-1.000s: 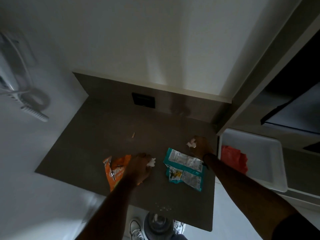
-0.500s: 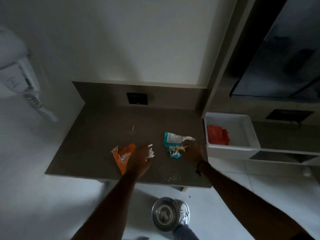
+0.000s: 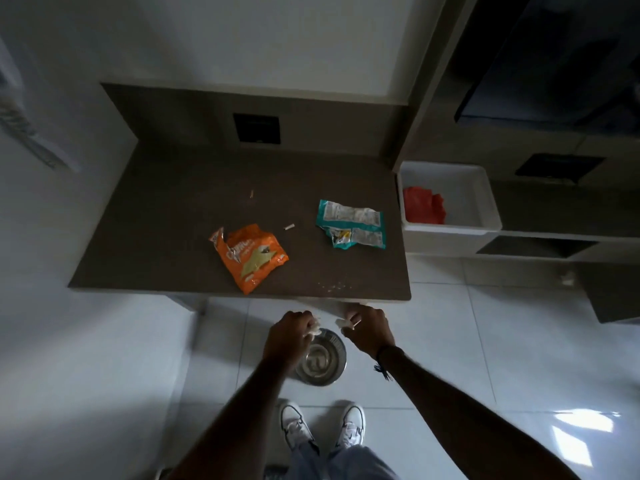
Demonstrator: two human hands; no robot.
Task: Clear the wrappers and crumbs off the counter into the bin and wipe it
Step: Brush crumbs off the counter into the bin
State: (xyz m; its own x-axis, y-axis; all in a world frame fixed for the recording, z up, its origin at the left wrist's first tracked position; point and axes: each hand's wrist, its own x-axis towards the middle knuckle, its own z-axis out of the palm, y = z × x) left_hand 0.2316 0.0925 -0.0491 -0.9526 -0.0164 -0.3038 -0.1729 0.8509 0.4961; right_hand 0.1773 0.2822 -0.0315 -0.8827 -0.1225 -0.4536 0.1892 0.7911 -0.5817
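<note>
A: Nearest us we have our white shoes (image 3: 323,427) on the pale glossy floor tiles (image 3: 450,341), and just past them the round steel bin (image 3: 320,358), open at the top with a ribbed rim.

B: Above it hang both our hands. The left hand (image 3: 287,337) has its grip clenched on a small crumpled white scrap (image 3: 314,328); the right hand (image 3: 369,329) pinches another white scrap (image 3: 341,322) between its fingers (a dark cord sits round that wrist).

A: Both hover over the bin's near rim, apart from each other and clear of the bench (image 3: 156,244).

B: The bench is a flat, matt brown slab. Near its front edge we see a scatter of pale crumbs (image 3: 334,285).

A: Left of those lies the orange wrapper (image 3: 251,256), torn open, crinkled and shiny, one corner reaching the front edge. To the right lies the teal wrapper (image 3: 351,225), flattened, its printed white back up.

B: Between them lies a short pale stub (image 3: 289,227), and farther back a second stub (image 3: 251,193).

A: Beyond the bench's right end stands a white plastic tub (image 3: 485,202) holding a red cloth (image 3: 424,209). On the backsplash is a dark square plate (image 3: 256,128).
</note>
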